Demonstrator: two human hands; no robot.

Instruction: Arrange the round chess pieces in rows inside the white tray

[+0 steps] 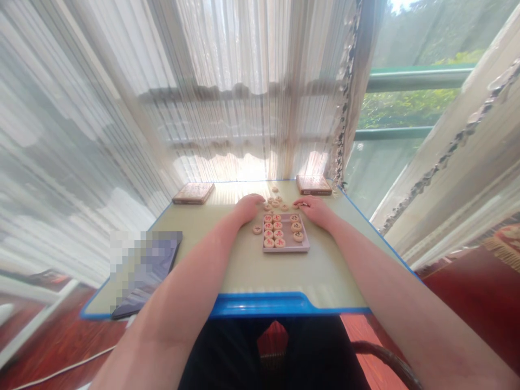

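- Sheer curtains (227,81) hang behind a pale tabletop (325,276), with daylight coming through.
- Near the middle, a shallow tray (288,227) holds round game pieces: eight red-marked pieces (278,226) in two columns at left, three dark-marked pieces (296,227) down the right, and bare tray floor between.
- One loose piece (257,229) lies just left of the tray; a scattered cluster of pieces (275,203) lies beyond its far rim, their markings too small to read.
- Left hand (249,207) rests beside the cluster, fingertips hard to make out; I cannot tell whether it holds anything.
- Right hand (312,206) has its fingertips at a piece (296,206) beyond the tray's far right corner; gripped or merely touched, I cannot tell.
- Pixel blocks mask part of a flat dark item (162,271) at the left edge.
- Two flat boxes (194,193) occupy the far corners.
- Pale surface stretches from the tray to the blue near edge (260,304), with a forearm on either side.
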